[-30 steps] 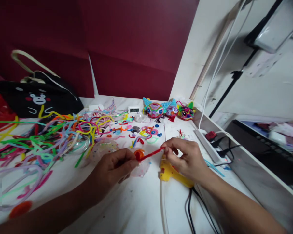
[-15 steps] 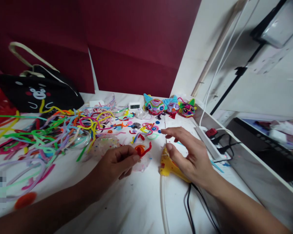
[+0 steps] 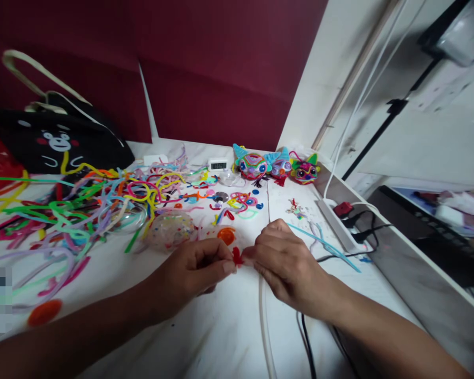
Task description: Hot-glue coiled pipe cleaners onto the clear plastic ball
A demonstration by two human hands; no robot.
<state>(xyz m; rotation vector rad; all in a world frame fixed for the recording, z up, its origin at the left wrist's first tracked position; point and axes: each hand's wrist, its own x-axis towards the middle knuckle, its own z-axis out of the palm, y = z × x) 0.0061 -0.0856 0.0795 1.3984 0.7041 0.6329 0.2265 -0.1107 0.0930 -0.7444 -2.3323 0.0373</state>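
left fingers (image 3: 217, 271), right fingers (image 3: 260, 252) pinched on red strip (image 3: 237, 256) | tabletop (image 3: 205, 337) runs to side board (image 3: 411, 279)

- Red fuzzy strip (image 3: 237, 256): small, bunched up, its exact shape partly hidden.
- Pinched by the left hand (image 3: 201, 266), right hand (image 3: 288, 263) at its other side.

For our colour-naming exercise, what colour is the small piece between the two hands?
The small piece is red, shown best in the head view.
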